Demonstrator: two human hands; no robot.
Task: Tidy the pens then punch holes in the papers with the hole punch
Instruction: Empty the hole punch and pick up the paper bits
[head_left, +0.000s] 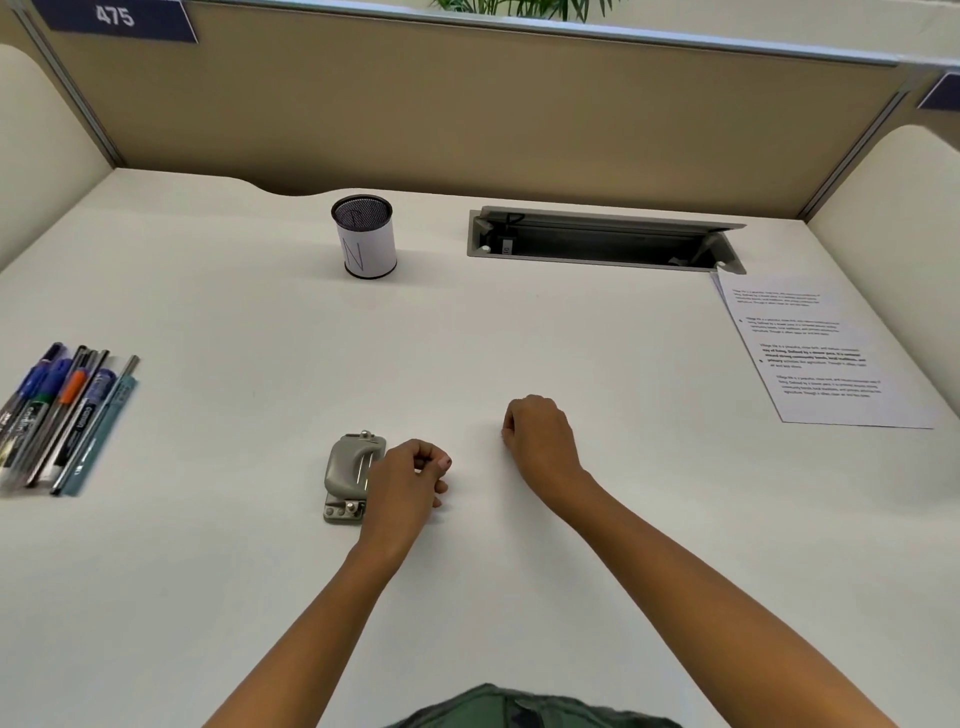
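Several pens and markers (62, 415) lie side by side at the desk's left edge. A black mesh pen cup (363, 236) with a white label stands empty at the back middle. Printed papers (821, 358) lie stacked at the right edge. A grey metal hole punch (345, 473) sits near the front middle. My left hand (408, 480) rests on the desk just right of the punch, fingers curled, holding nothing. My right hand (540, 441) rests on the desk further right, fingers curled in a loose fist, also holding nothing.
An open cable tray (602, 241) is recessed in the white desk (519, 343) at the back right. Beige partition walls (467, 114) close the desk on three sides.
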